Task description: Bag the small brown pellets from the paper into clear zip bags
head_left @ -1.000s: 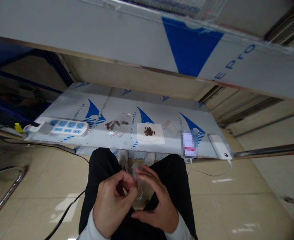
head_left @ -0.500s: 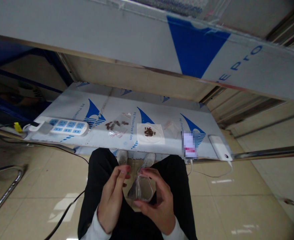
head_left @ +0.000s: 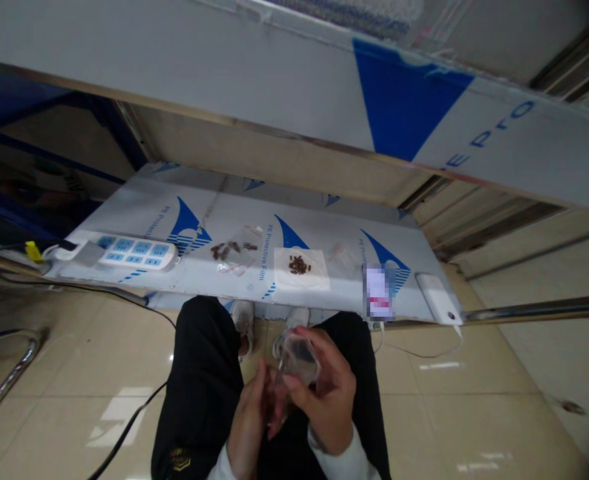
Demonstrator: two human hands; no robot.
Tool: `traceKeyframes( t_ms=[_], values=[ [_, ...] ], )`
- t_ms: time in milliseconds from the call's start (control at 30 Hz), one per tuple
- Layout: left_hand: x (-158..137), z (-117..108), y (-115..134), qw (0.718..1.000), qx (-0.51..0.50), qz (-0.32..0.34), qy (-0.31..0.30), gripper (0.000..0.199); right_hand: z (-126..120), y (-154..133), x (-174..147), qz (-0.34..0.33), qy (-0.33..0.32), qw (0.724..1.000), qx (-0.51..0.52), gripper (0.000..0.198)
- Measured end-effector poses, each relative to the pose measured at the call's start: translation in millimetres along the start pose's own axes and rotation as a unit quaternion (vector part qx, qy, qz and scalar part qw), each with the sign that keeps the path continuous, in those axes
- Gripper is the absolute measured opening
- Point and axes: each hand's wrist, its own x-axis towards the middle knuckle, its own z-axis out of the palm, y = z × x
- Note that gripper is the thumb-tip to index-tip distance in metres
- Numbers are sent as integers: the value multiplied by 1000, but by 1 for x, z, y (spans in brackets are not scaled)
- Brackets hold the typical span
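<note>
My right hand (head_left: pixel 331 393) grips a clear plastic bag (head_left: pixel 300 357), fingers on the far side and thumb on the near edge. The bag's mouth is spread wide and faces up toward me. My left hand (head_left: pixel 254 413) is close against the left side of the bag, its thumb raised and its fingers apart and partly blurred. Whether it touches the bag is unclear. Beyond the hands, a pile of small brown pellets (head_left: pixel 299 265) lies on a white paper sheet (head_left: pixel 319 277). To its left are clear zip bags (head_left: pixel 233 265) with brown pieces.
The low shelf (head_left: pixel 214 207) also bears a power strip (head_left: pixel 147 253), a small clear bag (head_left: pixel 341 255), a phone (head_left: pixel 379 293) and a white power bank (head_left: pixel 439 300) with a cable. A film-covered upper board (head_left: pixel 274 80) overhangs it. A black cable (head_left: pixel 129 427) crosses the floor at left.
My left hand has moved right and down, close to the bag. My right hand has shifted slightly right with the bag, whose opening is now tilted differently.
</note>
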Motion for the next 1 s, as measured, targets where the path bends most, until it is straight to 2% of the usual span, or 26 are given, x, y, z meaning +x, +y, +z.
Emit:
traceKeyframes(
  t_ms=[67, 100, 133, 200, 233, 267, 300, 333, 400, 433, 467, 667, 1000],
  values=[
    [4, -20, 0, 985, 124, 101, 62, 61, -14, 15, 28, -12, -9, 999, -48, 43],
    [6, -34, 1, 961, 197, 169, 99, 54, -22, 25, 46, -16, -33, 996, -82, 43],
    [9, -50, 1, 925, 266, 234, 136, 47, -30, 35, 65, -22, -69, 989, -127, 41],
    [17, -83, 0, 826, 415, 336, 182, 34, -43, 57, 104, -42, -128, 963, -233, 36],
    [23, -98, -2, 771, 480, 361, 211, 29, -48, 66, 123, -48, -162, 942, -290, 35],
    [29, -112, -5, 721, 529, 375, 247, 28, -50, 74, 142, -51, -206, 908, -361, 36],
    [36, -123, -8, 678, 563, 378, 284, 31, -50, 81, 159, -54, -252, 860, -440, 38],
    [42, -132, -12, 654, 584, 371, 307, 34, -48, 86, 175, -57, -300, 804, -510, 42],
    [51, -141, -19, 641, 598, 363, 317, 38, -39, 93, 201, -63, -370, 707, -599, 46],
    [54, -142, -21, 643, 598, 360, 315, 39, -33, 96, 211, -66, -394, 676, -620, 46],
    [55, -142, -22, 647, 596, 358, 313, 39, -27, 99, 219, -69, -410, 656, -630, 44],
    [54, -138, -18, 648, 595, 348, 323, 33, 4, 111, 234, -101, -467, 571, -668, 37],
    [56, -138, -16, 627, 601, 366, 334, 29, 13, 107, 232, -197, -490, 485, -697, 23]
  ],
)
